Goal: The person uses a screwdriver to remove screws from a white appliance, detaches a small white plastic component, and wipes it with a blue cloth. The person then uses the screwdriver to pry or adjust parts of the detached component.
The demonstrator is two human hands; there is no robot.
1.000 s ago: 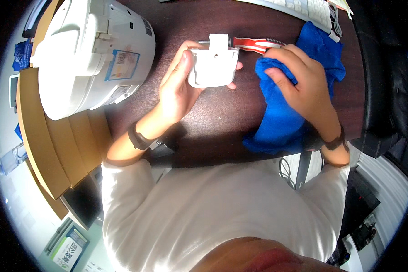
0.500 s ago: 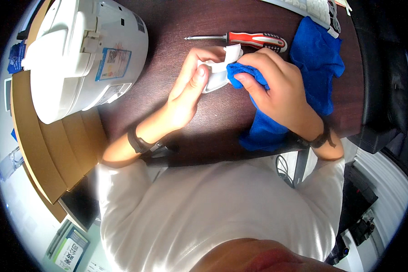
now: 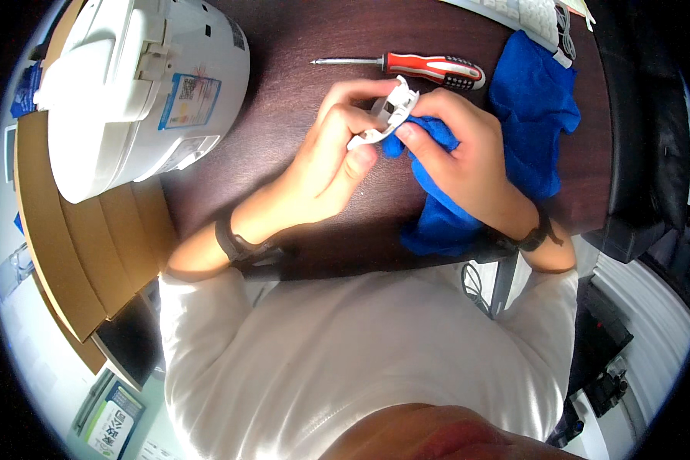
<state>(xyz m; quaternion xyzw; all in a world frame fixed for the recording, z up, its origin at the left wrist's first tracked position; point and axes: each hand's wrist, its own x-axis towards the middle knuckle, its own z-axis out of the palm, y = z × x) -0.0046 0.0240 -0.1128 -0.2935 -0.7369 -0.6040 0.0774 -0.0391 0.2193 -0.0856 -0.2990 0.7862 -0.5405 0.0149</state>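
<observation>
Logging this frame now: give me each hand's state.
Left hand: closed on the white plastic part.
Right hand: closed on the blue cloth, pressing it to that part.

1. The small white plastic part (image 3: 387, 115), shown flat and face-up a second ago, has been turned on edge, so that only its thin curved side is seen.
2. The left hand (image 3: 333, 165) has been closed more tightly around the part, which was earlier held loosely from the left side.
3. The right hand (image 3: 468, 165) has been brought from the blue cloth (image 3: 533, 115) on the table over to the part; a fold of the cloth is now pressed against the part by its fingers.
4. The red-handled screwdriver (image 3: 425, 67), half hidden behind the part before, has been left fully in view.
</observation>
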